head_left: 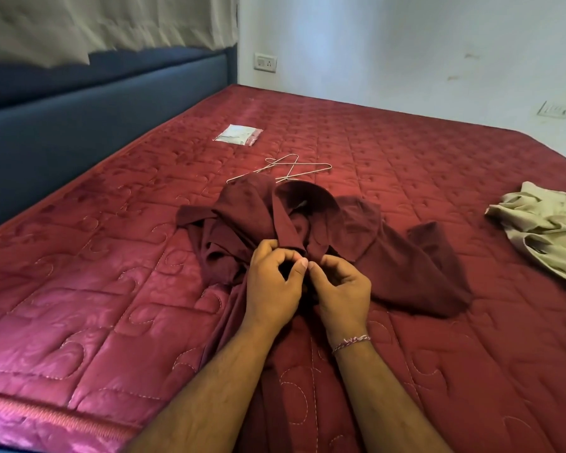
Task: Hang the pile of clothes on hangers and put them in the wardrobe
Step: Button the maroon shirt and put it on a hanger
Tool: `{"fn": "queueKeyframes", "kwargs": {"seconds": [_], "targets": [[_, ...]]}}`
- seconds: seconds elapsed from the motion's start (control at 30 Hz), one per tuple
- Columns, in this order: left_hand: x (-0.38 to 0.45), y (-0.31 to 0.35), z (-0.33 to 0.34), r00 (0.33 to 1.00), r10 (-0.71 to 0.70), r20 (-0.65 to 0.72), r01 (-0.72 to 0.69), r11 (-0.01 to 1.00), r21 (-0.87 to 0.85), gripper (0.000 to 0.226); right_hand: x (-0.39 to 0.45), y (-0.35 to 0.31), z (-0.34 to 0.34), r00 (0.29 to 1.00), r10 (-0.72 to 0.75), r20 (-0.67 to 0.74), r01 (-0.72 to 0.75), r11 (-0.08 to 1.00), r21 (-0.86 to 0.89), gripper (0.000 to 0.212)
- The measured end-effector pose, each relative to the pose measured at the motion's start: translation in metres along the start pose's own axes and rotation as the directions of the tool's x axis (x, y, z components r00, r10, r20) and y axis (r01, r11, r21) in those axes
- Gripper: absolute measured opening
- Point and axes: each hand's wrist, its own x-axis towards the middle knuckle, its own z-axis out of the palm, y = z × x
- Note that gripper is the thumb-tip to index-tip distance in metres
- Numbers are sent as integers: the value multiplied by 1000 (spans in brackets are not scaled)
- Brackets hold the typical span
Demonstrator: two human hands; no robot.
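Crumpled maroon cotton shirt [324, 237] lies mid-bed on the quilted red mattress [111, 256]; I see both forearms reaching forward, left hand [272, 282] and right hand [340, 289] curled, fingers [303, 263] pinching its placket.

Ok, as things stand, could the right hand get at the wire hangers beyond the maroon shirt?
Probably yes. The wire hangers lie bare on the mattress just past the shirt's collar, with nothing on top except the maroon shirt overlapping one end. But the right hand would first have to release its grip on the shirt.
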Motion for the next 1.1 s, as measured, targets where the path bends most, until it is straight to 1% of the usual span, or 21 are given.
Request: {"fn": "queueKeyframes", "kwargs": {"seconds": [0.13, 0.23, 0.3, 0.33, 0.4, 0.43, 0.53, 0.63, 0.7, 0.8, 0.83, 0.9, 1.0, 1.1], "targets": [[1, 0, -3, 999, -22, 29, 22, 999, -28, 11, 0, 0, 1, 1000, 9, -10, -9, 1000, -17, 12], [1, 0, -2, 1000, 0, 21, 0, 1000, -23, 8, -3, -2, 3, 999, -31, 9, 32, 996, -84, 12], [-1, 1, -1, 999, 43, 17, -43, 999, 20, 3, -4, -3, 3, 997, -70, -16, 67, 987, -143, 17], [-3, 2, 0, 998, 67, 11, -68, 996, 52, 4, -4, -4, 2, 996, -78, -51, 69, 986, -153, 17], [-5, 3, 1, 995, 100, 1, -100, 989, 107, 4, -3, -5, 0, 990, -85, -109, 69, 988, -136, 9], [-6, 4, 2, 994, 105, -2, -104, 987, 120, 4, -3, -5, 0, 990, -92, -111, 76, 987, -140, 9], [-4, 2, 1, 996, 90, -10, -89, 993, 83, 8, -6, -8, -1, 987, -155, -41, 144, 970, -195, 13], [-4, 1, 0, 995, 98, -7, -97, 994, 58, 8, -8, -8, 1, 978, -207, 4, 203, 954, -221, 10], [-4, 2, 0, 992, 123, -21, -121, 989, 84, 5, -7, -7, 1, 979, -199, -38, 186, 958, -218, 11], [-5, 1, 1, 987, 137, -79, -128, 986, 106, 7, -1, -5, -2, 975, -102, -198, 85, 992, -94, 20], [-5, 0, 1, 986, 143, -91, -131, 984, 123, 9, 0, -5, -4, 970, -81, -228, 70, 996, -56, 21], [-5, 1, 2, 983, 161, -88, -144, 975, 168, 11, 0, -7, -4, 972, -110, -206, 98, 993, -64, 21], [-6, 2, 2, 984, 163, -71, -150, 975, 165, 14, -7, -12, 0, 972, -217, -92, 199, 964, -179, 24], [-6, 2, 1, 988, 149, -45, -143, 982, 123, 13, -9, -12, 1, 961, -260, -89, 229, 936, -267, 30]]}}
